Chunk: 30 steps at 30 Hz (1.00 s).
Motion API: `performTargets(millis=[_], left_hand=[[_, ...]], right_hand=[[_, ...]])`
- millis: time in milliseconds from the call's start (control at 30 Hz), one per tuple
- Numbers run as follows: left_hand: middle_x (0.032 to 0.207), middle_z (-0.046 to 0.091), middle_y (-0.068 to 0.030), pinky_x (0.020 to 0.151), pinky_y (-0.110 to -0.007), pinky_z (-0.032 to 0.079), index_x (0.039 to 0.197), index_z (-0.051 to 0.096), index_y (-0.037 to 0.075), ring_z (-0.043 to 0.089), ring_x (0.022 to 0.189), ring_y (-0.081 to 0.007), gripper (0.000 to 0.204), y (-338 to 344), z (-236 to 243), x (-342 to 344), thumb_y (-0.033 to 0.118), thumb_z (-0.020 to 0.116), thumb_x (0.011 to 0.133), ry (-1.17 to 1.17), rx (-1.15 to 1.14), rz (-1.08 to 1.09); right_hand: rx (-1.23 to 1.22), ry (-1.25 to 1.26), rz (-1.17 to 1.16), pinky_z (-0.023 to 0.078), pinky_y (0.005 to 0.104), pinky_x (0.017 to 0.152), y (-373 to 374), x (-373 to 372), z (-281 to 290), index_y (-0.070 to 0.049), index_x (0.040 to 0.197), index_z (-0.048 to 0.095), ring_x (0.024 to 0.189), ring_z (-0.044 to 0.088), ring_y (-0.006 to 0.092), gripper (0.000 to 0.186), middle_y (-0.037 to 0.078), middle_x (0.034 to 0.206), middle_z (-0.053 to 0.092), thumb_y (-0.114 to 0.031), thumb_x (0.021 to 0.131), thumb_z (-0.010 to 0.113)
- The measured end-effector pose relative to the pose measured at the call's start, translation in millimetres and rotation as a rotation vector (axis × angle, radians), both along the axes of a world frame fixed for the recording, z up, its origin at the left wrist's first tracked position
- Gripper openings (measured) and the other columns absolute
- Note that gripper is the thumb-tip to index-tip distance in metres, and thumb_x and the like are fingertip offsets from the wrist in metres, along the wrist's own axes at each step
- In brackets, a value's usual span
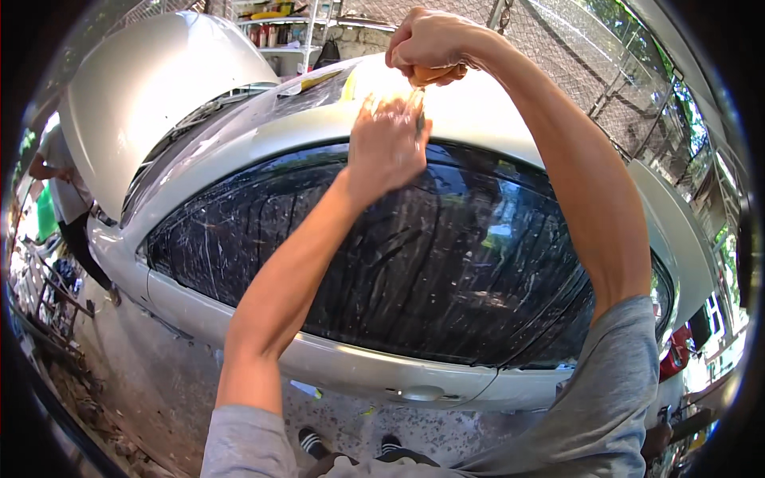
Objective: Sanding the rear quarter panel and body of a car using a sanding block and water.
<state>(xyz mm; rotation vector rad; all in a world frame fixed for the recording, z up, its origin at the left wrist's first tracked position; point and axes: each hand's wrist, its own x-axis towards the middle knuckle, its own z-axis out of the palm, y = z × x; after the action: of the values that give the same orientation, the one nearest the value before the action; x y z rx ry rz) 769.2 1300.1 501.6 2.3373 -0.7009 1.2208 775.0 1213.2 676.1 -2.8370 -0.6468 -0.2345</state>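
A silver car [319,123] stands side-on in front of me, its dark side window [414,263] streaked with whitish runs and drops. My left hand [390,143] reaches over the window's top edge onto the roof. Its fingers are stretched out, and bright glare partly washes out the fingertips. Just beyond it, my right hand [437,40] is closed above the roof. Something orange-brown [434,74] shows under its fingers, too hidden to name. Below the window is the door handle [422,393].
The car's hood [171,88] stands raised at the left, with a person [68,183] beside it. Shelves [279,36] with bottles and a mesh fence [574,48] are behind the car. A raised panel [677,231] stands at the right rear. My feet [311,440] are near the door.
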Motion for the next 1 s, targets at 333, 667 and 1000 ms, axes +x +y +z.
performTargets(millis=[333, 667, 1000], left_hand=[[0.137, 0.053, -0.0166, 0.111, -0.052, 0.033, 0.140, 0.045, 0.006, 0.050, 0.128, -0.0335, 0.051, 93.2, -26.7, 5.3, 0.020, 0.057, 0.092, -0.063, 0.171, -0.174], [0.151, 0.037, -0.0214, 0.119, -0.044, 0.025, 0.147, 0.037, 0.001, 0.034, 0.142, -0.0335, 0.056, 183.8, -12.3, 49.0, 0.029, 0.047, 0.099, -0.125, 0.481, -0.438], [0.155, 0.032, -0.0203, 0.120, -0.048, 0.023, 0.149, 0.033, -0.001, 0.029, 0.145, -0.0356, 0.063, 191.5, -1.7, 103.1, 0.022, 0.051, 0.094, -0.182, 0.525, -1.075]], right_hand=[[-0.089, 0.004, 0.106, 0.040, 0.0277, 0.031, 56.2, 13.3, -26.0, 0.000, 0.084, 0.073, 0.035, 0.053, 0.0155, 0.021, 0.011, 0.056, 0.062, -0.013, 0.071, 0.063], [-1.231, -0.790, 0.199, 0.048, 0.0346, 0.057, 137.2, 33.5, -35.5, -0.007, 0.074, 0.071, 0.058, 0.059, 0.0217, 0.011, 0.008, 0.073, 0.067, -0.004, 0.073, 0.060], [-1.046, 0.170, -0.498, 0.045, 0.0366, 0.054, 230.0, 30.8, -9.8, -0.011, 0.059, 0.065, 0.055, 0.058, 0.0201, 0.013, 0.004, 0.056, 0.061, -0.013, 0.072, 0.069]])
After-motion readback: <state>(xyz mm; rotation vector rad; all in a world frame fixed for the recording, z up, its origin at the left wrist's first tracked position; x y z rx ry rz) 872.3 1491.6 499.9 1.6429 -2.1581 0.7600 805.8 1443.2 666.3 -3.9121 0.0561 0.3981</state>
